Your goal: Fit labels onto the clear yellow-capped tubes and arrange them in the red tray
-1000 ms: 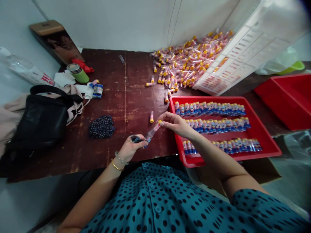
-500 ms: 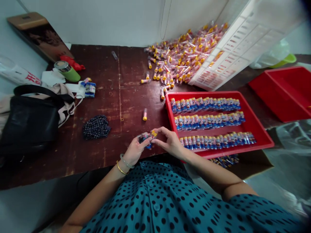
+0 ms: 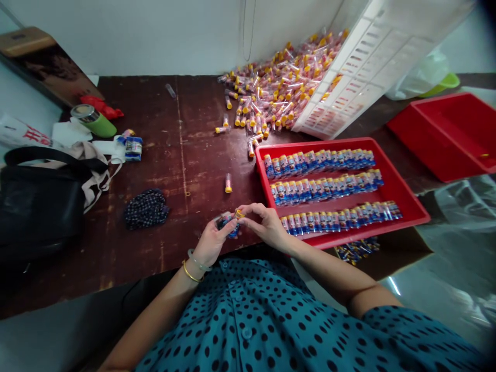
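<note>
At the table's front edge, my left hand [image 3: 212, 242] is closed around a small yellow-capped tube [image 3: 239, 213] and a dark and blue printed piece [image 3: 233, 232], partly hidden by the fingers. The index finger and thumb of my right hand [image 3: 269, 227] pinch the tube at its yellow cap. Just beyond my hands, a single clear tube [image 3: 228, 183] with a yellow cap and pink contents lies on the table. Beside my right forearm is a red tray [image 3: 329, 207] holding three rows of blue-labelled tubes [image 3: 327, 187].
A heap of unlabelled tubes [image 3: 279, 93] lies against the wall, beside a tilted white basket [image 3: 349, 67]. A red bin [image 3: 434, 134] stands at right. To the left are a checked cloth [image 3: 146, 208], a black bag [image 3: 41, 201], a green canister [image 3: 95, 121] and a blue label roll [image 3: 134, 148].
My right fingertips have come over the yellow cap, which shows less than before. The tube has turned slightly in my hands. The whole view has shifted a little.
</note>
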Demonstrator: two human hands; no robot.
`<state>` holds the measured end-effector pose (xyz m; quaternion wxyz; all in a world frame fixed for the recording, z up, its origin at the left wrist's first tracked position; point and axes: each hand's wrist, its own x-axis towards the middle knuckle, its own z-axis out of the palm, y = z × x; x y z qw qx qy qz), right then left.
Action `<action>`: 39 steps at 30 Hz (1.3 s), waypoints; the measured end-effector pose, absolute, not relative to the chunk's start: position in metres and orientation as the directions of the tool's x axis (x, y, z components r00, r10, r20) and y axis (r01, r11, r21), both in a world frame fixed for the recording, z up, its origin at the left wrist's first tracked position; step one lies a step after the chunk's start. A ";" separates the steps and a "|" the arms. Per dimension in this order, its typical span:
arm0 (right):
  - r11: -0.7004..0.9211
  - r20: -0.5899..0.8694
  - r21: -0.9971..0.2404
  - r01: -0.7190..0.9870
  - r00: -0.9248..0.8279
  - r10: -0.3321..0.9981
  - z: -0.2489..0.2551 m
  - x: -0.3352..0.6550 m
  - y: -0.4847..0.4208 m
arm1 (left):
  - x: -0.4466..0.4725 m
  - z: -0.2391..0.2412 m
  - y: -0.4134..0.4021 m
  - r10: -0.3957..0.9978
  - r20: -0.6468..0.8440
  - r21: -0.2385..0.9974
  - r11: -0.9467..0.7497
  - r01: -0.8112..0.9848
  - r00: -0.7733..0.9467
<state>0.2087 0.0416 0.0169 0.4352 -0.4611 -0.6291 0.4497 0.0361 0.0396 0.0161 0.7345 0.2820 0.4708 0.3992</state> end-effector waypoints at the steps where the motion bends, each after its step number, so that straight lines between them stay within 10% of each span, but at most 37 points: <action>1: 0.146 0.112 -0.976 0.161 -0.201 0.973 0.018 0.208 0.041 | 0.036 0.016 0.040 0.853 -0.465 0.790 0.521 -0.322 0.238; 8: 0.053 0.052 -0.988 -0.143 0.006 0.999 0.033 0.249 0.070 | 0.033 0.020 0.043 0.822 -0.450 0.805 0.543 -0.240 0.349; 16: 0.040 0.134 -0.983 0.181 0.546 0.827 0.065 0.451 0.109 | 0.003 0.001 0.049 0.774 -0.584 0.770 0.624 -0.137 0.243; 27: -0.254 -0.284 -0.757 0.602 0.048 0.958 0.027 0.377 0.036 | 0.022 0.002 0.057 0.761 -0.587 0.766 0.633 -0.114 0.276; 39: -0.061 -0.166 -0.535 0.843 -0.034 0.986 0.061 0.320 0.061 | 0.015 0.004 0.052 0.777 -0.544 0.764 0.615 -0.196 0.318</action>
